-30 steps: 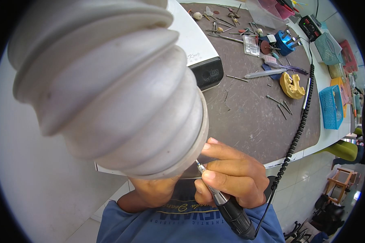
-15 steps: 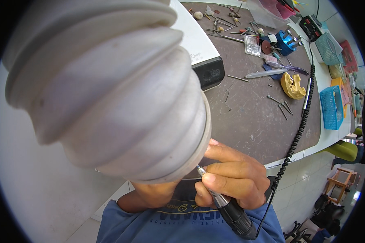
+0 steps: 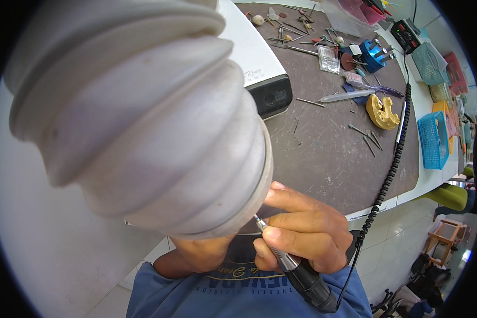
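Note:
My right hand (image 3: 307, 230) is closed around a rotary handpiece (image 3: 307, 283), a silver-nosed tool with a black rear body. Its tip points up and left, reaching the rim of a large pale ribbed hose (image 3: 159, 132). That hose hides whatever lies under its mouth, including the end of the bit. Below the hose's lower edge shows part of my left hand (image 3: 204, 254); its fingers are covered, so what they hold cannot be made out. From the handpiece a black coiled cord (image 3: 392, 169) runs up the right side.
A white box-shaped device (image 3: 259, 58) with a black front stands beside the hose. On the grey mat (image 3: 334, 164) lie a yellow dental model (image 3: 382, 112), a brush (image 3: 373, 85), loose burs (image 3: 365, 135) and a blue bur holder (image 3: 375, 55). A blue basket (image 3: 432, 140) stands at the right edge.
The hose appears slightly farther left in the picture, baring a little more of the white device. Both hands and the handpiece stay almost where they were.

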The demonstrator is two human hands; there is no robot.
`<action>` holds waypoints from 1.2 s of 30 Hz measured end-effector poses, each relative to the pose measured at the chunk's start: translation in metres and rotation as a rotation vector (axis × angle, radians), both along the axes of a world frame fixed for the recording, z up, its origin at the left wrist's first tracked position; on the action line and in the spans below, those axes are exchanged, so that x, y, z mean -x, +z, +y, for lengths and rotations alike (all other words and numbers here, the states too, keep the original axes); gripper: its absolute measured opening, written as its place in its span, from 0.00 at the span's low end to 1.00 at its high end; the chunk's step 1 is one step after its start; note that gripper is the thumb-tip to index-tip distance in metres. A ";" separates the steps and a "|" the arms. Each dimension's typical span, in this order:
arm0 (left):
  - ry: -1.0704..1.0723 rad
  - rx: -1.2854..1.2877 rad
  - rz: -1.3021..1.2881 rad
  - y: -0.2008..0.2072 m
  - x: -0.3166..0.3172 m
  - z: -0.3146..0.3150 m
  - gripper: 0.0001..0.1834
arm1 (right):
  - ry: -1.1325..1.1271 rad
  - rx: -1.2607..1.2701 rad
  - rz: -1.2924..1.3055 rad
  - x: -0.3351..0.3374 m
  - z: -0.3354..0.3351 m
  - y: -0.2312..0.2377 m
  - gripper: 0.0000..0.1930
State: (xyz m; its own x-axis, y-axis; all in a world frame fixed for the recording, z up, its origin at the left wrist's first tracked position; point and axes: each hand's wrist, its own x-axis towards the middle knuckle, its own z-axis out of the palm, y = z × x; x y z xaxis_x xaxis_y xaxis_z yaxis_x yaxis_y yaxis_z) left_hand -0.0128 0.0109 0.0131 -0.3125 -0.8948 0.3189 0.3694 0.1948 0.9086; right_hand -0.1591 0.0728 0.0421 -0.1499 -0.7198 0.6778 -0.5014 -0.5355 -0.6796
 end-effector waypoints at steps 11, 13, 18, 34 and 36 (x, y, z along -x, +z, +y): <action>0.009 0.045 -0.029 0.000 0.001 -0.001 0.08 | -0.004 0.004 -0.013 -0.001 0.000 0.000 0.14; 0.010 0.055 -0.029 0.000 0.002 -0.002 0.08 | -0.006 0.007 -0.012 -0.001 0.000 0.000 0.13; 0.003 0.034 -0.035 0.001 0.002 0.000 0.08 | 0.004 0.004 -0.015 -0.001 0.001 -0.001 0.14; -0.016 0.028 -0.030 0.001 0.001 0.000 0.07 | 0.003 0.011 -0.009 0.000 0.000 -0.001 0.13; -0.012 0.036 -0.038 0.001 0.001 -0.001 0.07 | -0.005 0.026 -0.014 -0.001 0.000 -0.002 0.13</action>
State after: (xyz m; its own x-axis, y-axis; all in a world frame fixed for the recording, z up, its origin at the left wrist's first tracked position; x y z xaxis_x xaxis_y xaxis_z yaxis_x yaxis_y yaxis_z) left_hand -0.0139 0.0101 0.0141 -0.3358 -0.8791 0.3381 0.3371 0.2230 0.9147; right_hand -0.1576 0.0724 0.0397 -0.1628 -0.7012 0.6942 -0.4946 -0.5507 -0.6723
